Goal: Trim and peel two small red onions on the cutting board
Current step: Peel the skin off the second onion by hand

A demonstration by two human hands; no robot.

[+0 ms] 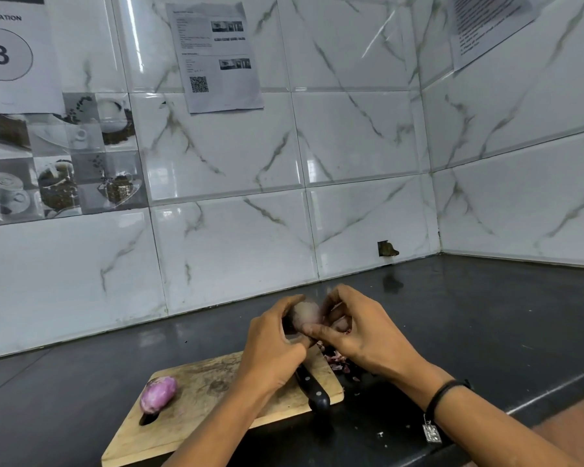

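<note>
**A:** We're right in the middle of peeling. The left hand (273, 345) and the right hand (361, 332) are close together, raised over the far end of the cutting board (203, 409). Both are wrapped round one red onion (305, 313).

**B:** And that onion looks pale, a glossy whitish pink. I'd say most of its dry skin is off.

**A:** Looks that way, but it's blurred and fingers cover its sides. I can't tell whether its ends are trimmed, or whether a last layer is coming away.

**B:** What about the other one?

**A:** The second onion (157, 394) lies alone on the near-left part of the board, just above the handle slot and well apart from the hands. It's smooth and purple-pink, with no papery skin that I can see, so I'd call it peeled.

**B:** So one looks done and one is nearly there. Where's the knife?

**A:** The knife (314, 389) is lying on the right side of the board. Its black handle pokes over the near edge and its blade runs under the left hand. Neither hand is on it, which suggests the cutting is finished.

**B:** The waste says the same.

**A:** Yes, purple peel scraps (338, 364) are heaped on the dark desk (486, 315), just off the board's far-right corner, below the right hand.

**B:** As I see it, what's left is to finish stripping this onion and set it down.
</note>
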